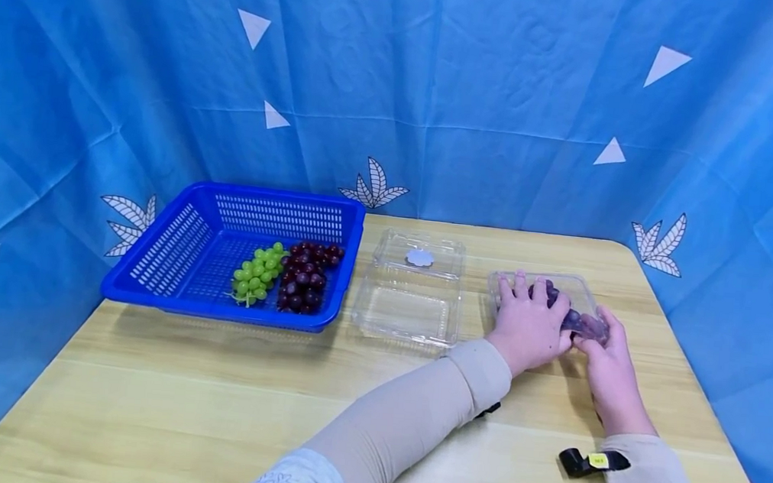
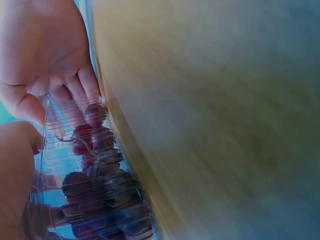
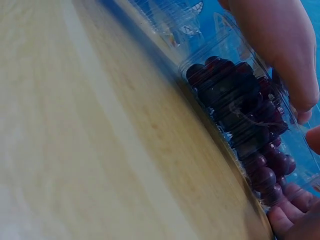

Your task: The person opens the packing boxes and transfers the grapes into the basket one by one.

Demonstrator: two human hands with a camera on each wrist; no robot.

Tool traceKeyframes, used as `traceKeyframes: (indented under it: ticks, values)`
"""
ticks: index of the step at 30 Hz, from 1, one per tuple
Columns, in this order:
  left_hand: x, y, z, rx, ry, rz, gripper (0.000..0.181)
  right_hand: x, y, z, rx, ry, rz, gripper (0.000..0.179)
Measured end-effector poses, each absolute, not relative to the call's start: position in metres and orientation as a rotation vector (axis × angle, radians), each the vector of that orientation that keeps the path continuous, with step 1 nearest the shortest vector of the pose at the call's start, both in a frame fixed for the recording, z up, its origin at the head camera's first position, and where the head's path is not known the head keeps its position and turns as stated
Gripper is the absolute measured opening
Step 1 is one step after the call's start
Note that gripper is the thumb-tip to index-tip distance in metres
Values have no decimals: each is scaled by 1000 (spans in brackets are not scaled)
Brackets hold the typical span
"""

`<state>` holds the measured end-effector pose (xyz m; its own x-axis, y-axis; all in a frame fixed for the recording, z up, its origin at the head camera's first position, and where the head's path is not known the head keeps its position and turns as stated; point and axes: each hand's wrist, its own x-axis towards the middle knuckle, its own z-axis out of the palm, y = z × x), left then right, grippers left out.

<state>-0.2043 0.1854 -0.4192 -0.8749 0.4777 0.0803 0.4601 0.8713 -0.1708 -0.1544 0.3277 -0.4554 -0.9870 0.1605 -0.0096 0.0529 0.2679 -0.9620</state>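
Note:
A clear plastic clamshell box point(image 1: 584, 291) with dark purple grapes point(image 3: 240, 95) in it lies on the right side of the table, its lid down over the fruit. My left hand point(image 1: 531, 327) rests on top of the lid with its fingers spread; its thumb is near the front edge. At the right front corner, my right hand point(image 1: 613, 372) grips the box, thumb above and fingers against the side. Through the clear wall in the left wrist view, grapes point(image 2: 92, 185) and a thin stem show. Part of the box is hidden under my hands.
A second clamshell box point(image 1: 408, 312) stands open beside it, with a pale label on its lid. Further left is a blue plastic basket point(image 1: 215, 307) holding green grapes point(image 1: 258, 272) and dark red grapes point(image 1: 304, 276). Blue patterned curtain surrounds the wooden table point(image 1: 206, 410).

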Motion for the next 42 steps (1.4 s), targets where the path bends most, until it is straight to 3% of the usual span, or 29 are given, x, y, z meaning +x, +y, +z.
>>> traceKeyframes:
  ticks: [16, 23, 42]
  values:
    - [-204, 183, -422, -765, -2865, 191, 59, -153, 331, -457, -233, -2444, 1689, 56]
    - [-205, 182, -421, -783, -2878, 112, 57, -155, 337, -459, -302, -2051, 1936, 30]
    - [-211, 154, -415, -924, -2936, 70, 71, -161, 336, -468, -200, -2403, 1557, 40]
